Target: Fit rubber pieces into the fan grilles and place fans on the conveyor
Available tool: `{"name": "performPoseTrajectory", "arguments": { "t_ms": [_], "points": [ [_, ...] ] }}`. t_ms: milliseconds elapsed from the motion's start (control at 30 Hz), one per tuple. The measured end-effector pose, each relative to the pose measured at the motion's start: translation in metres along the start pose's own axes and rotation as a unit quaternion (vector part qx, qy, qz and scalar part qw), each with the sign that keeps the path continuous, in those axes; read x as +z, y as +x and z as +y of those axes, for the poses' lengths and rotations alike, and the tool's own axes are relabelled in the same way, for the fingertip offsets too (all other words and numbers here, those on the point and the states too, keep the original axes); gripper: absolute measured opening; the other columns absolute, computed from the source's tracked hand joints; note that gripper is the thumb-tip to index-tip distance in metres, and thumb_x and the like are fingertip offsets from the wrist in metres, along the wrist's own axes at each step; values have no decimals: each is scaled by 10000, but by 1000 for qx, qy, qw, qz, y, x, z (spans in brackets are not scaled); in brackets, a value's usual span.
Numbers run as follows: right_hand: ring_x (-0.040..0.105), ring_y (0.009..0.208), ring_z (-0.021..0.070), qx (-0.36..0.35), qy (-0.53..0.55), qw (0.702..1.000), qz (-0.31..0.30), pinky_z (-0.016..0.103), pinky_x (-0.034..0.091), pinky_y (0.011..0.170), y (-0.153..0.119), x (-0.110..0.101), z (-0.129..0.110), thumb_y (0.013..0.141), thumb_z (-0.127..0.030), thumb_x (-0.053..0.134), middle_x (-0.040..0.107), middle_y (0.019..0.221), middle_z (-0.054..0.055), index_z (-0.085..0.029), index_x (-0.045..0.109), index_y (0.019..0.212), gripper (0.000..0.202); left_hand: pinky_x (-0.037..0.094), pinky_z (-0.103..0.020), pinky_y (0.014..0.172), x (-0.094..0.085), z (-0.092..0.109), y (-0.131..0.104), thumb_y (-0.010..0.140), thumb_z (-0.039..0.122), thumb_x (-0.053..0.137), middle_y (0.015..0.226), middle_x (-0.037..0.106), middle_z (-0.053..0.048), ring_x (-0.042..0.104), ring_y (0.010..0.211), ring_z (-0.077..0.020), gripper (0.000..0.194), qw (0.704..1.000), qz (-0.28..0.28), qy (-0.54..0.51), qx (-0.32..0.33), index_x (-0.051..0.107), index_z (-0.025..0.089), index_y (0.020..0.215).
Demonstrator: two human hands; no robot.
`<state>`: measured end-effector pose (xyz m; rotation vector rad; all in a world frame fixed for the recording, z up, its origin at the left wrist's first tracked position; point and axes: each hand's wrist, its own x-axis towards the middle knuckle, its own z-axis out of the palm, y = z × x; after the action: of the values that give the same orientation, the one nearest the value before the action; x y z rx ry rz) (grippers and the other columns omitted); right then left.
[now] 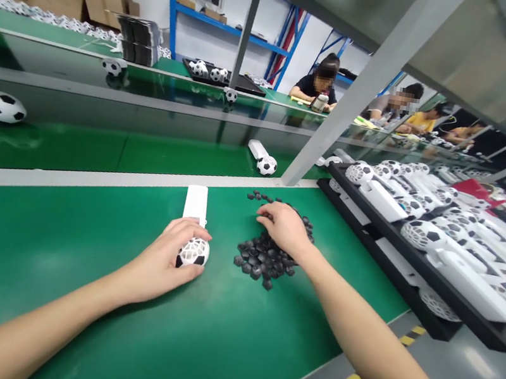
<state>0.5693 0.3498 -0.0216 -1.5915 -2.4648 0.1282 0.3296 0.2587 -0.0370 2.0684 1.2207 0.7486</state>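
My left hand [162, 261] is wrapped round the ball-shaped head of a white handheld fan [196, 203]. The fan lies on the green work surface with its handle pointing away from me; its head has a white lattice and black football patches. To the right, my right hand [286, 228] is over a heap of small black pentagon-like pieces [266, 257]. Its thumb and forefinger are curled close together at the far left side of the heap. Whether a piece is between them is too small to make out.
Black trays [400, 232] stacked with football fans stand at the right. A grey metal post [335, 125] rises behind the heap. Beyond the ledge, another football fan [266, 165] lies on a green belt [163, 153]. Several people [320, 82] sit at the far bench.
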Motion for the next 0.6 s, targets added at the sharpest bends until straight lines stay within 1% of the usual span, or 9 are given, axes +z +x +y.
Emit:
{"name": "performPoseTrajectory", "arguments": {
  "t_ms": [100,167,233,300,367,400,467,533,600],
  "points": [
    [531,883,216,-7,-53,998,-14,327,396,812,1,2,17,812,-164,519,637,901,97,-153,649,858,139,278,-456,1018,-6,0,1,739,191,507,1233,420,-57,279,1240,-249,334,999,-38,-3,2,464,248,1066],
    [532,881,224,-21,-79,996,-24,324,399,810,0,7,19,814,-133,493,632,885,113,-139,648,865,163,274,-479,1012,-13,-1,3,722,211,542,1287,370,-54,248,1254,-276,364,998,-64,14,6,485,265,1078],
    [534,878,230,-30,-93,995,-26,327,400,808,-1,11,19,807,-69,449,620,871,133,-113,633,900,212,281,-507,994,-26,-4,5,698,249,591,1316,323,-55,244,1246,-316,404,996,-76,46,-6,511,288,1093],
    [532,894,230,-37,-95,995,-22,327,402,809,-2,12,17,797,-14,404,605,897,144,-96,612,954,273,327,-492,961,-42,-7,6,700,270,602,1288,345,-54,315,1200,-319,433,994,-96,53,-26,514,311,1122],
    [534,905,211,-48,-83,995,-16,312,410,807,-3,10,13,818,-24,385,593,942,127,-113,594,985,283,379,-426,927,-58,-12,6,725,251,574,1243,401,-37,403,1141,-283,451,989,-142,29,-32,492,329,1161],
    [539,896,195,-56,-58,997,-11,300,417,800,-3,9,8,834,-50,390,591,948,108,-128,590,978,259,388,-393,921,-65,-13,6,733,233,561,1242,416,-24,423,1128,-268,469,986,-164,17,-29,477,337,1182],
    [551,846,161,-78,38,996,-4,276,432,770,-6,5,-5,855,-119,426,599,913,63,-159,584,928,179,382,-347,924,-74,-15,4,733,199,546,1276,411,0,421,1142,-251,544,981,-190,7,-24,423,356,1239],
    [556,799,139,-111,164,980,-9,259,437,741,-9,1,-25,845,-166,480,606,857,29,-176,584,854,104,381,-319,920,-74,-14,3,723,193,553,1312,378,3,417,1146,-240,631,981,-191,9,-29,345,355,1296],
    [561,790,130,-148,258,954,-31,252,433,740,-12,1,-46,823,-186,530,616,831,10,-185,593,803,66,421,-309,858,-68,-11,2,707,242,588,1302,363,-29,466,1076,-235,667,984,-170,14,-57,317,320,1312]
  ]
}}
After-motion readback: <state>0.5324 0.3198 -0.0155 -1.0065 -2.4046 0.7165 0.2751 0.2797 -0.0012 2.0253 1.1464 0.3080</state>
